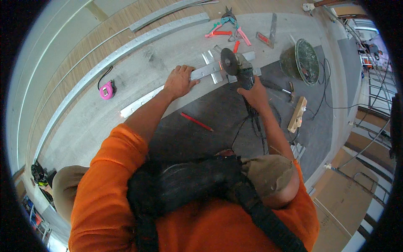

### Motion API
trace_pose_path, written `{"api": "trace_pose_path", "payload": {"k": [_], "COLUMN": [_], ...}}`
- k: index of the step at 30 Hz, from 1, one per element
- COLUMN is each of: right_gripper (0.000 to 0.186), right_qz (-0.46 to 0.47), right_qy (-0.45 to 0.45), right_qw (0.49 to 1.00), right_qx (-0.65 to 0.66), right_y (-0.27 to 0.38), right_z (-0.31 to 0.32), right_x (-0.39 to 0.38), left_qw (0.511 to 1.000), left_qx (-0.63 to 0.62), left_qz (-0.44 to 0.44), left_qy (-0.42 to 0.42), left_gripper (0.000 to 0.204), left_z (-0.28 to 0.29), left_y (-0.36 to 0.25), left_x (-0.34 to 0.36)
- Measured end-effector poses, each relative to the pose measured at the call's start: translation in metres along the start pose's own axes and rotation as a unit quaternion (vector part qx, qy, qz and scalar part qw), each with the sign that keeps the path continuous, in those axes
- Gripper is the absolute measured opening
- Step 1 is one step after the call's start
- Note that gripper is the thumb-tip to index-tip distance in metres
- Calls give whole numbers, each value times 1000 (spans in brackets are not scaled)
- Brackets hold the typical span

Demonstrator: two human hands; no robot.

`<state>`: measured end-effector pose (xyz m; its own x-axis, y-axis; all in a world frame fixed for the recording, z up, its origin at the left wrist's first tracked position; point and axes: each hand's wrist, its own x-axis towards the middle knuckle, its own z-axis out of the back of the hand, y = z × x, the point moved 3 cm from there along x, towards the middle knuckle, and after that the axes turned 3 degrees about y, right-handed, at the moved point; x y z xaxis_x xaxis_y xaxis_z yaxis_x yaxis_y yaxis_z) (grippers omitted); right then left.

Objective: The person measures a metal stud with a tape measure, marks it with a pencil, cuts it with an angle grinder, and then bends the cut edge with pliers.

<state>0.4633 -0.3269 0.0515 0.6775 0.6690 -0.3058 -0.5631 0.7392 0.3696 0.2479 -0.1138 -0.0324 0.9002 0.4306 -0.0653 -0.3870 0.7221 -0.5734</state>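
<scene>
My left hand (179, 81) rests over a long, light metal channel (147, 100), its fingers across the far edge and its thumb on the near side, holding it down. My right hand (255, 93) is wrapped around the body of a dark angle grinder (247, 77). The grinder's cutting disc (229, 61) stands at the channel, right of my left hand; an orange glow shows beside it. Whether the disc is spinning I cannot tell. Short metal pieces (216, 76) lie crosswise under the channel. A red pencil (197, 122) lies nearer to me.
A pink tape measure (107, 90) lies left. Tin snips (228, 19), pink-handled pliers (242, 37) and a square (272, 33) lie beyond. A bucket (289, 63), hammer (290, 91), wood block (297, 114) and black cord (325, 90) are right. Long metal profiles (126, 49) curve along the far left.
</scene>
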Motion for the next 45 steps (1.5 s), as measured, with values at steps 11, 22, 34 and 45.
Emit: {"api": "trace_pose_path", "payload": {"k": [11,22,34,45], "right_gripper": [73,73,74,75], "right_qz": [-16,-6,9,8], "right_qy": [14,6,-7,16], "right_qw": [1000,1000,1000,995], "right_qx": [15,-12,3,-94], "right_y": [-6,-9,-7,-13], "right_z": [4,-5,-5,-5], "right_x": [-23,-21,-14,-5], "left_qw": [998,998,997,999], "left_qx": [50,42,41,28], "left_qz": [15,6,8,7], "left_qy": [27,49,57,36], "left_gripper": [34,35,38,35], "left_z": [-2,-5,-4,-6], "left_y": [4,7,5,6], "left_x": [2,6,8,7]}}
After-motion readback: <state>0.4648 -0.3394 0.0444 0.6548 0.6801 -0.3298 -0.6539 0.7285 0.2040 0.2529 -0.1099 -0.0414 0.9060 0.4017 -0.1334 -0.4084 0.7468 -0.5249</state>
